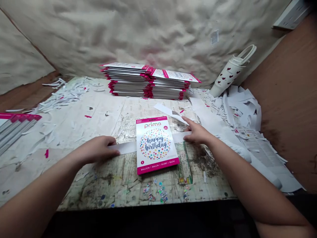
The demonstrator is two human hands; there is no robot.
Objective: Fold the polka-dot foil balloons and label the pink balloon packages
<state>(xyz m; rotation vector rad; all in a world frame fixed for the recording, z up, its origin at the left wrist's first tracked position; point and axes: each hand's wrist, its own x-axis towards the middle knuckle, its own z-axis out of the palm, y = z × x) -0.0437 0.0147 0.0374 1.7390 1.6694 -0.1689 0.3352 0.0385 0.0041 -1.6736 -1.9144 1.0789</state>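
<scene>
A white and pink balloon packet (155,143) marked "happy birthday" lies face up near the table's middle. A white paper strip (126,148) passes under it and sticks out on both sides. My left hand (102,149) pinches the strip's left end between thumb and fingers. On the other side, my right hand (195,131) has its thumb and fingers closed on the right end. Its index finger reaches toward another white strip (168,111) lying behind the packet.
Two tall piles of packets (148,82) stand at the back. More packets (17,127) lie at the left edge. A white tumbler with hearts (226,76) leans at the back right, beside heaped paper strips (244,102). Confetti (156,191) dots the front edge.
</scene>
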